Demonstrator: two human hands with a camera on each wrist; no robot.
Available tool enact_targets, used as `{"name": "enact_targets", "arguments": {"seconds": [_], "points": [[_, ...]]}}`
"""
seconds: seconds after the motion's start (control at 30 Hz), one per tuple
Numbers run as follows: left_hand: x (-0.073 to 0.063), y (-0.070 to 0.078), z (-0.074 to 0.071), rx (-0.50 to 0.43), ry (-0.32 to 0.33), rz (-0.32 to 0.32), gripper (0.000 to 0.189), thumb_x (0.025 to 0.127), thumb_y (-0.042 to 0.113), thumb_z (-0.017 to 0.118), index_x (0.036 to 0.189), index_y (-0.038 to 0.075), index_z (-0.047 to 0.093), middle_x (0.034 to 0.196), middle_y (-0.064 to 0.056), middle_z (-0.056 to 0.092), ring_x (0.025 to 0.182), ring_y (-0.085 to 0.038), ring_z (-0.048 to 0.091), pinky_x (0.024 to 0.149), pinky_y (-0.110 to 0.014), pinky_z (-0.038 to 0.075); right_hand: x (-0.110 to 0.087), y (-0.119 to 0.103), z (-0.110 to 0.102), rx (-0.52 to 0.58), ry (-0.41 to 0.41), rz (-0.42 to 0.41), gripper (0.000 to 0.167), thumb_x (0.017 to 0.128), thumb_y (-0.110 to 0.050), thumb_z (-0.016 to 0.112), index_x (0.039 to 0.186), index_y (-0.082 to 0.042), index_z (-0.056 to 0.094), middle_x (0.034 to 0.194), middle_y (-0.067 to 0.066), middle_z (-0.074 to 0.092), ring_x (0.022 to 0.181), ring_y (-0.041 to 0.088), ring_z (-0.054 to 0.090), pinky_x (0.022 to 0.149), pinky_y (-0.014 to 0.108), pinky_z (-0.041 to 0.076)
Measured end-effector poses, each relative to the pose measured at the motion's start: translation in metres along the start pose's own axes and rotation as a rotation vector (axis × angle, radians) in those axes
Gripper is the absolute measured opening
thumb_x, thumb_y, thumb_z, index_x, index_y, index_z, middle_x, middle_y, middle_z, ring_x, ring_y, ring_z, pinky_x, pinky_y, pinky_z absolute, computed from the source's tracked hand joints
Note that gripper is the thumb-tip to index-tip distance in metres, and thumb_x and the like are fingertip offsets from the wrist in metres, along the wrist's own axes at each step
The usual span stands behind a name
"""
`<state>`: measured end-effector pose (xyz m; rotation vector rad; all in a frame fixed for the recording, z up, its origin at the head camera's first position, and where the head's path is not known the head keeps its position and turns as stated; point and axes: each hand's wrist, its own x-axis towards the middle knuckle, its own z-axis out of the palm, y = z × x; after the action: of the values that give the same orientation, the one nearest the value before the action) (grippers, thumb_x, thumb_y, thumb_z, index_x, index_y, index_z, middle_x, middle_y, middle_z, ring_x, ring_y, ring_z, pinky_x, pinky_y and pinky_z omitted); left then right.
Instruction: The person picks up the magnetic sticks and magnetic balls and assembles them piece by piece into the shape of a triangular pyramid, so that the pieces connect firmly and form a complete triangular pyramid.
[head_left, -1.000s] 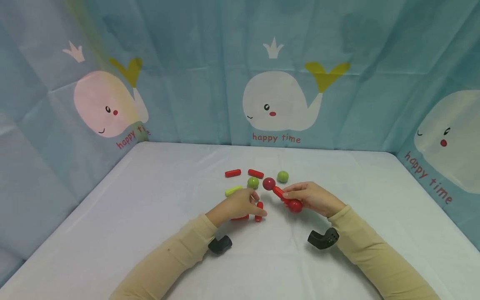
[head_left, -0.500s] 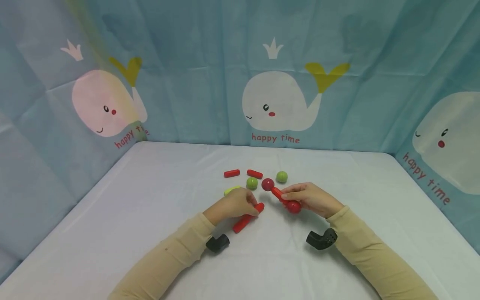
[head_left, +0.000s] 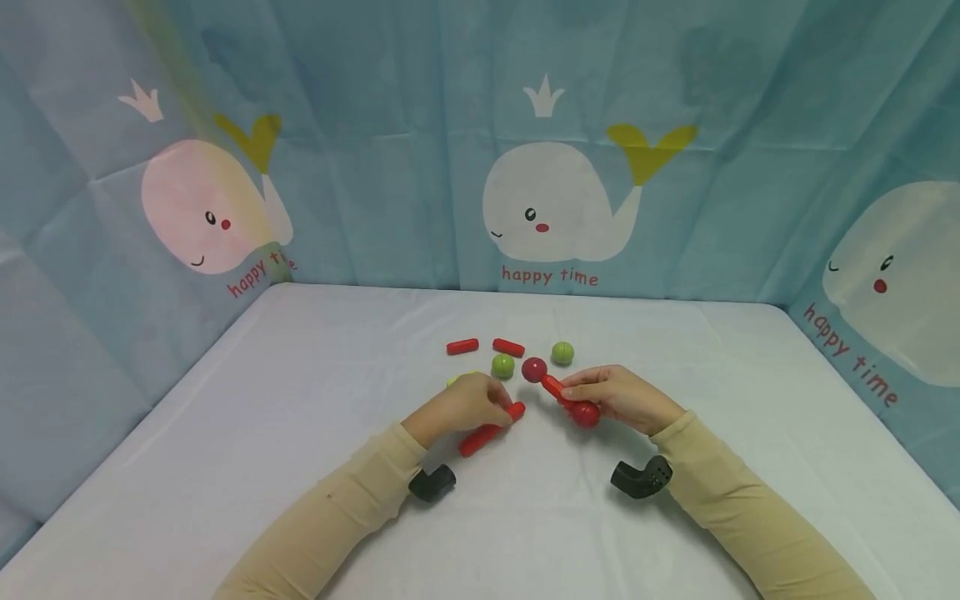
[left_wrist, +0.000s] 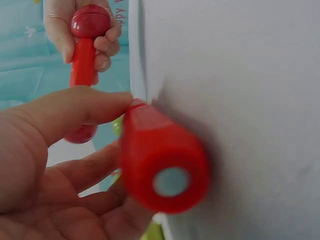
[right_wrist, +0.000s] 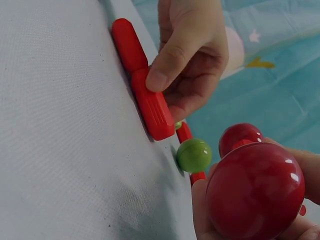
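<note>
Saw in the head view a left hand (head_left: 456,410), nearly closed, pinching a glossy red rod (head_left: 516,411) over the white worktop (head_left: 562,533); noted a second red rod (head_left: 476,441) in line with it, nearer the camera. Saw a right hand (head_left: 626,400) curled on a red dumbbell-shaped piece (head_left: 553,387), a straight bar between two dark red balls. Found beyond the hands two green balls (head_left: 503,366), two loose red rods (head_left: 508,347) and a mostly hidden yellow-green piece (head_left: 454,381).

Saw in the left-wrist view smooth red facets end-on, with a pale round disc (left_wrist: 171,181) set in the end. Could not judge from such a blurred close-up whether touching the worktop.

Saw in the right-wrist view both rods end to end, lengthwise grooves on the pinched one, and bright shine on the dumbbell-shaped piece.
</note>
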<state>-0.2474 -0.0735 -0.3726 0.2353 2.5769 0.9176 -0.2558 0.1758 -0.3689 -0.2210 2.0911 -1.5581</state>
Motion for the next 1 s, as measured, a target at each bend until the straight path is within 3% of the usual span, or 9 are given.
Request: {"name": "enact_targets", "arguments": {"seconds": [0.27, 0.6, 1.0], "points": [[-0.008, -0.001, -0.011, 0.241, -0.101, -0.011, 0.024, 0.078, 0.02, 0.084, 0.081, 0.013, 0.061, 0.073, -0.001, 0.06, 0.067, -0.014, 0.055, 0.061, -0.025, 0.044, 0.0, -0.001, 0.0, -0.014, 0.003, 0.007, 0.041, 0.094, -0.019, 0.066, 0.125, 0.006, 0.063, 0.105, 0.005, 0.074, 0.09, 0.015, 0.065, 0.08, 0.025, 0.053], [-0.008, -0.002, -0.013, 0.204, -0.043, 0.045, 0.011, 0.082, 0.013, 0.078, 0.082, 0.016, 0.068, 0.085, -0.001, 0.063, 0.072, -0.016, 0.057, 0.064, -0.025, 0.05, 0.0, -0.001, 0.0, -0.011, 0.007, 0.008, 0.04, 0.094, -0.019, 0.066, 0.125, 0.007, 0.063, 0.103, 0.003, 0.073, 0.09, 0.016, 0.064, 0.079, 0.025, 0.052], [-0.007, -0.001, -0.016, 0.184, -0.011, 0.0, 0.008, 0.084, 0.014, 0.077, 0.089, 0.019, 0.074, 0.087, -0.002, 0.063, 0.074, -0.017, 0.058, 0.065, -0.025, 0.051, 0.0, -0.001, 0.0, -0.023, 0.002, 0.006, 0.041, 0.094, -0.02, 0.066, 0.125, 0.006, 0.063, 0.106, 0.007, 0.073, 0.089, 0.016, 0.065, 0.08, 0.026, 0.053]]}}
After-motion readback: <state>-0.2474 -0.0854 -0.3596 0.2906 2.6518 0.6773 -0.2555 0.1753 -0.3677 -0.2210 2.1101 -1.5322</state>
